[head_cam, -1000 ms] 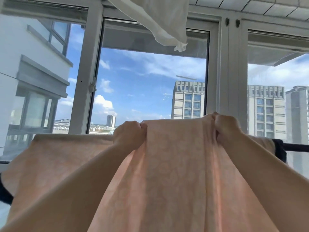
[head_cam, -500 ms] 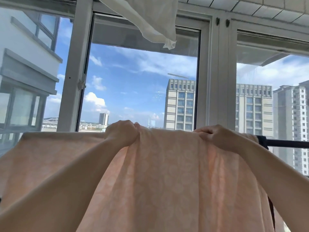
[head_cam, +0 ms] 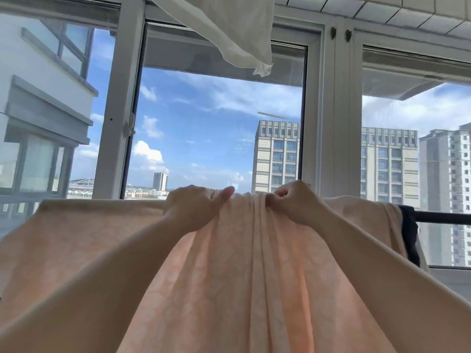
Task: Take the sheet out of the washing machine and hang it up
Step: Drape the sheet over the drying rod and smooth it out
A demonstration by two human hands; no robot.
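Sheet (head_cam: 229,289), peach-pink with a faint pale pattern, draped over a dark horizontal rail (head_cam: 443,216) in front of the windows. Long axis from left to right along that rail; top edge level on the left part, then bunched into folds in the middle. Hanging down toward the camera, the folds fanning out from the gathered spot and widening to the bottom of the picture.

From the head view: left hand (head_cam: 193,207) at the top edge, fingers curled over the far side of the cloth, thumb stretched out to the right along the edge, so grasping the sheet. Right hand (head_cam: 295,200) just beside it, clenched around the gathered folds, knuckles up. Both hands close together, only a narrow bunch of cloth between them. Both forearms bare, reaching up from the lower corners.

Right end of the sheet lying over a dark blue cloth (head_cam: 410,233) on the same rail, the rail bare further to the right. Above, a white cloth (head_cam: 229,24) hanging from the top, its corner pointing down and right. Behind, white window frames (head_cam: 334,110), blue sky with clouds, tall apartment buildings (head_cam: 276,159).
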